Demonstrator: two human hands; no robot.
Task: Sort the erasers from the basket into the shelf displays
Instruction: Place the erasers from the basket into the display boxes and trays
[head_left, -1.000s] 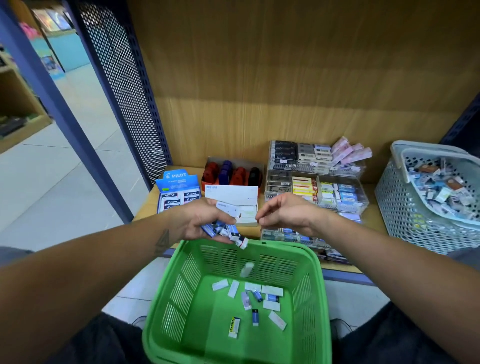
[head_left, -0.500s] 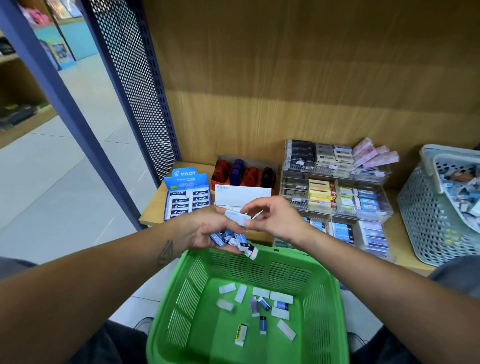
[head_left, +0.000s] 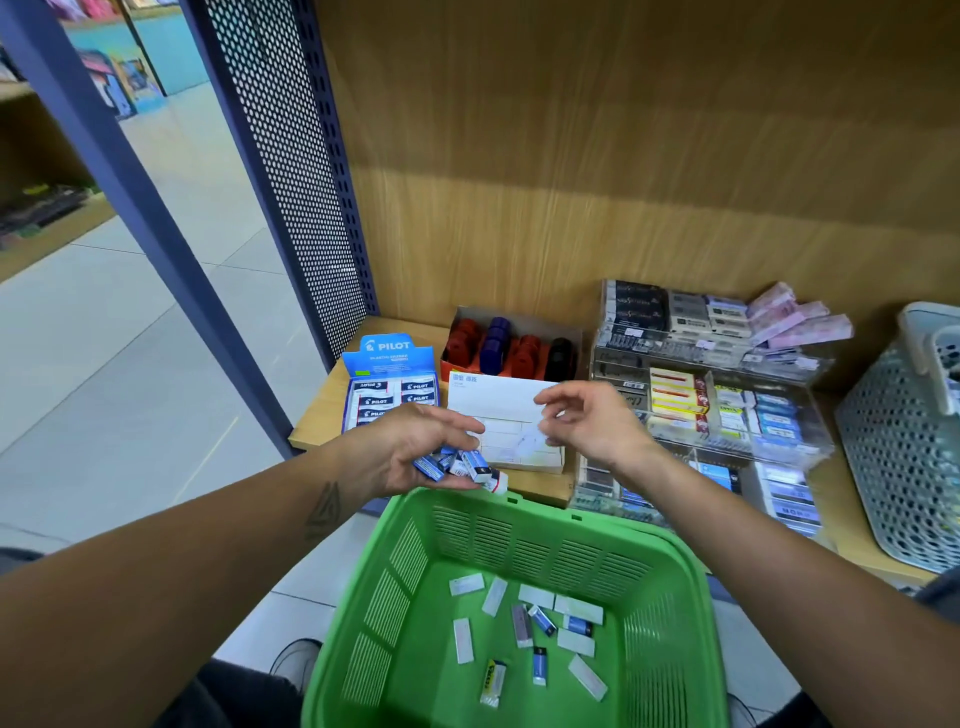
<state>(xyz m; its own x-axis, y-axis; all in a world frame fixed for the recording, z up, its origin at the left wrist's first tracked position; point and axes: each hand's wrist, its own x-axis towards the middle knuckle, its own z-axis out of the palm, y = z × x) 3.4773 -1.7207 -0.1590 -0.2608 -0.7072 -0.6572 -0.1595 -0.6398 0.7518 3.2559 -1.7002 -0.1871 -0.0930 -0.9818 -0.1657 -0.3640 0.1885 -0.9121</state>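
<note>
Wood-panelled shelving (head_left: 623, 182) backs a low ledge crowded with stationery displays, and a green basket (head_left: 410, 597) sits near the viewer just below its edge. On the basket floor lie loose erasers (head_left: 540, 621), mostly white with a few blue-sleeved ones and one yellow. The left hand (head_left: 410, 452) hovers over the basket's far rim, fingers curled around a bunch of blue-sleeved erasers (head_left: 457, 465). The right hand (head_left: 587, 423) is raised above the white eraser box (head_left: 498, 415), fingers loosely bent and apparently holding nothing, though a blurred pale shape beneath it may be an eraser dropping into that box. Left of it stands the blue Pilot eraser box (head_left: 389, 384); to the right are clear acrylic trays (head_left: 727, 410) of sorted erasers. The step in hand looks like feeding erasers one at a time from the left hand's bunch into matching displays. Next, the right hand would need to pinch one eraser from that bunch and match its sleeve to the correct compartment.
</note>
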